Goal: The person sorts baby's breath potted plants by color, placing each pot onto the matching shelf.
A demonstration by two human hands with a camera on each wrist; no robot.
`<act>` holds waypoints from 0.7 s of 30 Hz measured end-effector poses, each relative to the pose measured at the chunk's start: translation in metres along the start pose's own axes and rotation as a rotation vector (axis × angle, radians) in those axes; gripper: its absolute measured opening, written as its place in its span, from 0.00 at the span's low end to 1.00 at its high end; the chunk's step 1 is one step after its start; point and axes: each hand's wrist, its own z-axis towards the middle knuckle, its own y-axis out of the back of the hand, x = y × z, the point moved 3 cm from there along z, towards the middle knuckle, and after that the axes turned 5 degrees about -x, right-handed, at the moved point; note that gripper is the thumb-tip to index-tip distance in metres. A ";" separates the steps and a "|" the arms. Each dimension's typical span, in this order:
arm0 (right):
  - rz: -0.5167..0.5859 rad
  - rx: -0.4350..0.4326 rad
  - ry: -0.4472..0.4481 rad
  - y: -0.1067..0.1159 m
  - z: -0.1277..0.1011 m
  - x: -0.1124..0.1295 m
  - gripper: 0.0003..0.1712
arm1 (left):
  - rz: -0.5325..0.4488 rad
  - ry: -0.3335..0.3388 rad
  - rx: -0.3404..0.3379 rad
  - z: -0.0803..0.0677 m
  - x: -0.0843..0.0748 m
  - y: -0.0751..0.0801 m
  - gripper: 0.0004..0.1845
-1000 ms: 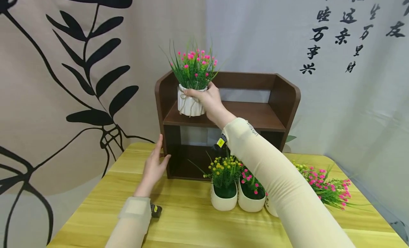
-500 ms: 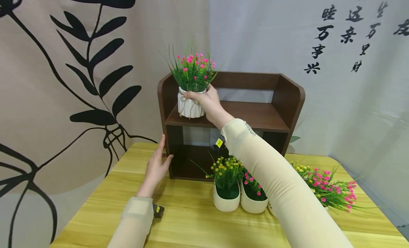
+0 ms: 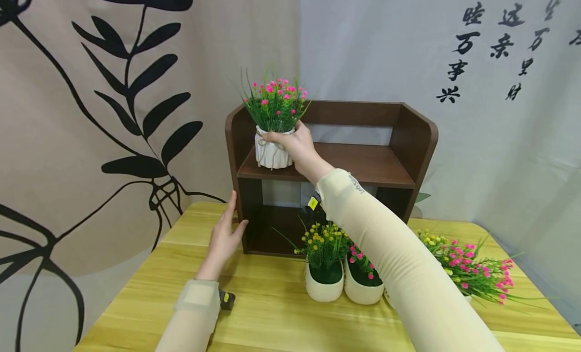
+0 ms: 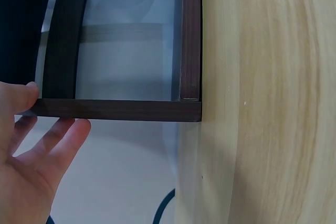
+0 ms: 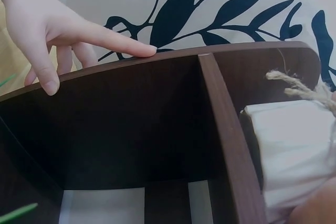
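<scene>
A potted plant (image 3: 274,107) with pink flowers, grassy leaves and a white, twine-tied pot (image 5: 294,150) is at the left end of the brown shelf's upper board (image 3: 354,163). My right hand (image 3: 299,145) grips this pot from its right side. Whether the pot's base touches the board cannot be told. At the shelf's left side panel (image 4: 115,109), my left hand (image 3: 224,238) holds the front edge, thumb on the inner side and fingers outside. The right wrist view also shows that left hand (image 5: 58,30) along the panel. Most of the right hand is cut off there.
On the wooden table (image 3: 268,311), a yellow-flowered plant (image 3: 324,279) and a pink-flowered one (image 3: 363,286) stand in white pots before the shelf. More pink flowers (image 3: 481,271) lean to the right, partly behind the right sleeve (image 3: 399,261). A printed curtain (image 3: 254,34) hangs behind.
My right hand has lowered the potted plant slightly toward the upper board. The left hand keeps its place on the side panel. The head view has shifted a little.
</scene>
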 end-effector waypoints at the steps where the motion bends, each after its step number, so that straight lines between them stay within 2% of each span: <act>1: -0.004 0.002 0.000 0.000 0.000 -0.001 0.38 | 0.000 0.000 -0.003 0.000 0.000 0.000 0.49; 21: -0.024 0.028 -0.017 -0.005 0.008 -0.013 0.42 | -0.002 -0.009 -0.007 0.001 0.003 0.000 0.48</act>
